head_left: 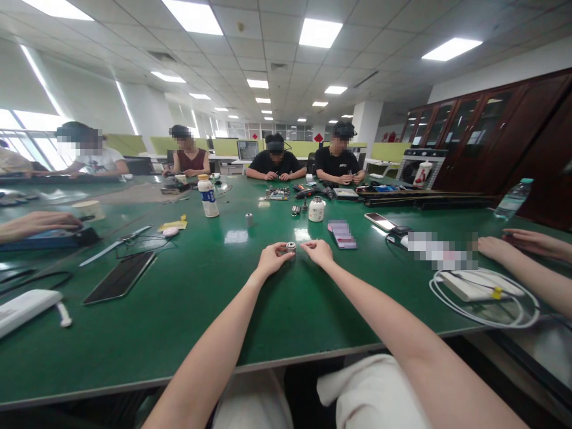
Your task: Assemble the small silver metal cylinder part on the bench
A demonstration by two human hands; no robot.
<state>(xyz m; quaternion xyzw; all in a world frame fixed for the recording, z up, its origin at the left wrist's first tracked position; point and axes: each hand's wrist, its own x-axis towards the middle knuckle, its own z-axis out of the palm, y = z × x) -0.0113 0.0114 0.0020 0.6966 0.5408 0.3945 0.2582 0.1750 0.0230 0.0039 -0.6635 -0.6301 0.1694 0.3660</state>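
My left hand is closed round a small metal cylinder that stands upright on the green table, its ringed top showing between thumb and fingers. Just to the right, apart from the cylinder, my right hand has its thumb and fingertips pinched together; whatever they hold, if anything, is too small to make out. Beyond my hands a second metal cylinder stands on the table. Several small metal parts lie beside a white round jar farther off.
Left are a dark tablet, a white bottle and a co-worker's hand. Right are a purple phone, a white phone, a coiled white cable and another co-worker's hands. Several people sit across the green table.
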